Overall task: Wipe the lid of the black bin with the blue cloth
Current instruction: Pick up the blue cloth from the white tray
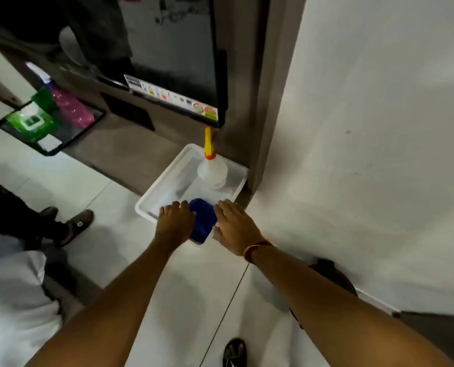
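The blue cloth (202,221) lies folded at the near edge of a white tray (151,197) on the floor. My left hand (175,224) rests palm down just left of the cloth, fingers bent over the tray's rim. My right hand (234,227) is spread flat just right of it, touching the cloth's side. Neither hand has closed on the cloth. A dark rounded object (334,276), possibly the black bin, shows by the wall, mostly hidden behind my right forearm.
A clear spray bottle (212,170) with a yellow and orange nozzle stands in the tray. The tray sits against a dark fridge (173,62) and a white wall (366,128). Another person's sandalled feet (69,226) stand at left. My own foot (235,352) is below.
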Available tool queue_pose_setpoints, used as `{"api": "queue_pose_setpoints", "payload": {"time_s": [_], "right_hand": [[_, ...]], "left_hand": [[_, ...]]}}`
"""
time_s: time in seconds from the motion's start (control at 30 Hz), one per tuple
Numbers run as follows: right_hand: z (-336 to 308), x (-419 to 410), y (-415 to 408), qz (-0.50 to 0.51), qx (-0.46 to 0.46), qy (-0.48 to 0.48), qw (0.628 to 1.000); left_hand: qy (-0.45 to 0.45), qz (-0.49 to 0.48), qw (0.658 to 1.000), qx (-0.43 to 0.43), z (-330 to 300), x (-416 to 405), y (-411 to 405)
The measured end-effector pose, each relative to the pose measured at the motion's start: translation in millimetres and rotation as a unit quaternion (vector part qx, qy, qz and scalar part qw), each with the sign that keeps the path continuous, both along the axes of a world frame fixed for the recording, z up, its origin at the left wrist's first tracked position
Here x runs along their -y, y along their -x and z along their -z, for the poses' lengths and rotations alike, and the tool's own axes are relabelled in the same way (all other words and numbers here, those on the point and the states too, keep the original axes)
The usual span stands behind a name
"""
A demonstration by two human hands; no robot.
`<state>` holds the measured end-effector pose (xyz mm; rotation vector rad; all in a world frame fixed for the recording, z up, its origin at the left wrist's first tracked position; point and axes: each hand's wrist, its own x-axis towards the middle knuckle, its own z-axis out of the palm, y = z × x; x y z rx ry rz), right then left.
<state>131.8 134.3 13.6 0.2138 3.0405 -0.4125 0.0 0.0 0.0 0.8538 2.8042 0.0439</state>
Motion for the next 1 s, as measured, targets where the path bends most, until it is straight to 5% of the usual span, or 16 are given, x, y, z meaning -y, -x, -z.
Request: {"api": "queue_pose_setpoints", "payload": {"time_s": [0.43, 0.6, 0.83, 1.0], "right_hand": [[53.4, 11.6, 29.5, -0.016, -0.001, 0.034, 0.999], [42.7, -0.9, 28.4, 0.008, -0.035, 0.073, 0.997], [13.7, -26.1, 6.7, 0.030, -0.157, 0.132, 0.978], [10.3, -53.5, -45.6, 0.182, -0.194, 0.190, 0.945]], "left_hand": [[-0.002, -0.083, 0.981, 0.176, 59.0, -11.8, 43.4], [-0.189, -0.188, 0.936, 0.229, 29.5, -24.1, 37.0], [-0.419, -0.151, 0.892, 0.076, -43.5, -65.3, -25.8], [-0.477, -0.070, 0.851, 0.209, -64.2, -125.8, -102.7]]}}
